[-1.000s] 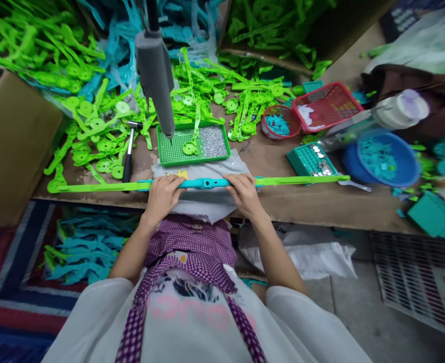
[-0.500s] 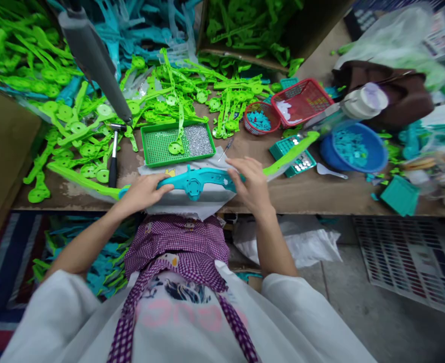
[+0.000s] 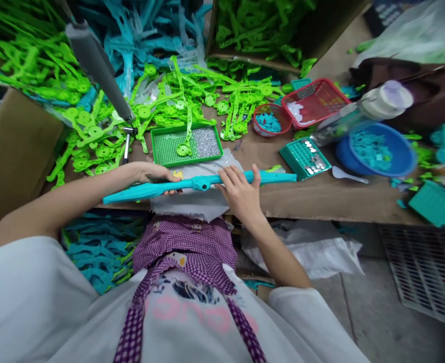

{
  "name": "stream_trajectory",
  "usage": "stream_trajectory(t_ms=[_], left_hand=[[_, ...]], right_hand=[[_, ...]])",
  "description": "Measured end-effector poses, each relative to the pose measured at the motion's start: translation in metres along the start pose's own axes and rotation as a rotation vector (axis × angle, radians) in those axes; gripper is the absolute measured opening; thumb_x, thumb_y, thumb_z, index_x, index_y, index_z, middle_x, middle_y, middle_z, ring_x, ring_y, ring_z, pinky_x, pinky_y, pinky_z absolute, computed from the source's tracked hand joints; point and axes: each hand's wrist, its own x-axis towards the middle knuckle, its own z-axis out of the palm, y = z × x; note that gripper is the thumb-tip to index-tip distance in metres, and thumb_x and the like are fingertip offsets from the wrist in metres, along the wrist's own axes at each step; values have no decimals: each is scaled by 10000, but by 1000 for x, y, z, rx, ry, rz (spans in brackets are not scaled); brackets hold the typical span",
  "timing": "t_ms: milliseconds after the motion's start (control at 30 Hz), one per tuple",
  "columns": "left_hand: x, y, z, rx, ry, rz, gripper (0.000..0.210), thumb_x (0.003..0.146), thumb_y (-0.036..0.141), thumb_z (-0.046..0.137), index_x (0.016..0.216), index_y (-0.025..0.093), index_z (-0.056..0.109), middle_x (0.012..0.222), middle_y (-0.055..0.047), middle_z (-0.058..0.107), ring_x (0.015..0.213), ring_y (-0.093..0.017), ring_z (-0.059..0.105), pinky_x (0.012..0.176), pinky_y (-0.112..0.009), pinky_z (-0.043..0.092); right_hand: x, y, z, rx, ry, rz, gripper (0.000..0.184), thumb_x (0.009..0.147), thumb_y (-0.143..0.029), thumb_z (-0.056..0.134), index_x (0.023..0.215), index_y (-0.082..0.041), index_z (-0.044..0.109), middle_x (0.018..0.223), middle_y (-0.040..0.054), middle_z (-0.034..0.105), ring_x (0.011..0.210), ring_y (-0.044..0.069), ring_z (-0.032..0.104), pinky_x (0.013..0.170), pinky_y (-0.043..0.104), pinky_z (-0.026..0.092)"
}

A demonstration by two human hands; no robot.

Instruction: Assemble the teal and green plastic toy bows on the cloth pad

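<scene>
A long blue plastic toy bow (image 3: 201, 183) with a round hub at its middle lies across both hands, above the table's front edge. My left hand (image 3: 156, 175) is closed on it left of the hub, with some fingertips showing below. My right hand (image 3: 241, 191) grips it right of the hub, fingers laid over the top. Beneath the bow is a white sheet (image 3: 192, 204). Just beyond stands a green tray (image 3: 165, 162) holding small silvery pieces and a lime green part (image 3: 184, 149). A screwdriver-like thin tool (image 3: 234, 151) lies beside the tray.
Heaped lime green parts (image 3: 157, 111) cover the table's back left. A grey power screwdriver (image 3: 97, 70) hangs there above a hammer (image 3: 127, 138). On the right are red baskets (image 3: 316, 98), a teal tray (image 3: 301, 159), a blue bowl (image 3: 403, 164) and a white spoon (image 3: 348, 175).
The bow has turned over in my hands: its broad face with lime green arms showed before, now its narrow blue side does. My left forearm has swung outward and up.
</scene>
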Motion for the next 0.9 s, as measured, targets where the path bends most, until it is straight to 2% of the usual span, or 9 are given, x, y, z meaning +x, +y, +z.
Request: stream_trajectory(t_ms=[67, 167, 300, 500, 567, 667, 733, 800, 900], left_hand=[[-3, 3, 1, -89, -25, -68, 308, 739, 439, 670, 848, 166, 759, 693, -89, 662, 613, -182, 581, 678, -384, 554], [-7, 6, 4, -165, -23, -115, 270, 720, 399, 698, 845, 167, 761, 669, -81, 659, 614, -183, 584, 682, -372, 552], [-6, 5, 6, -176, 10, -89, 271, 699, 390, 718, 844, 169, 775, 711, -102, 687, 580, -176, 588, 608, -325, 527], [-8, 9, -7, 163, 59, 68, 413, 778, 563, 593, 890, 213, 780, 770, -110, 727, 632, -201, 641, 617, -318, 532], [-26, 7, -14, 357, 197, 206, 442, 796, 592, 566, 925, 223, 772, 832, -103, 746, 699, -204, 666, 648, -313, 538], [-68, -11, -9, 665, 608, 362, 514, 817, 625, 535, 1076, 227, 735, 1043, -92, 746, 854, -218, 686, 755, -338, 541], [-93, -32, 12, 891, 852, 382, 563, 843, 639, 511, 1194, 235, 688, 1119, -90, 731, 916, -253, 684, 794, -372, 530], [-106, -53, 40, 1059, 1083, 298, 546, 877, 615, 502, 1224, 231, 677, 1132, -110, 730, 863, -293, 694, 712, -380, 519], [-103, -76, 68, 1066, 1338, 327, 457, 941, 488, 487, 1280, 226, 648, 1193, -115, 714, 972, -305, 693, 776, -387, 506]], right_hand=[[2, 15, -7, -14, -16, 21, 406, 975, -308, 495, 1368, -221, 546, 1304, 129, 662, 1267, 316, 555, 1138, 610, 171], [2, 40, -26, -2, -77, -69, 399, 960, -315, 529, 1345, -215, 556, 1275, 131, 677, 1231, 301, 583, 1099, 554, 267], [4, 69, -47, 53, -121, -151, 409, 966, -328, 522, 1355, -204, 536, 1240, 127, 691, 1144, 260, 629, 1061, 479, 342], [14, 97, -48, 162, -58, -208, 266, 944, -427, 545, 1018, -216, 688, 980, 75, 744, 876, 211, 657, 817, 373, 452], [18, 100, -45, 175, -50, -231, 267, 945, -436, 543, 991, -219, 690, 941, 67, 744, 850, 205, 654, 800, 369, 448], [23, 102, -44, 182, -51, -244, 264, 949, -440, 535, 987, -227, 687, 898, 54, 741, 833, 200, 652, 797, 367, 440], [28, 105, -43, 183, -49, -235, 267, 947, -451, 537, 985, -233, 687, 882, 49, 740, 824, 198, 652, 798, 368, 437], [35, 109, -42, 182, -39, -222, 274, 934, -471, 552, 972, -236, 687, 873, 47, 741, 811, 199, 655, 801, 370, 437], [43, 114, -39, 183, -21, -202, 276, 909, -491, 588, 954, -236, 681, 872, 46, 745, 809, 204, 664, 801, 372, 439]])
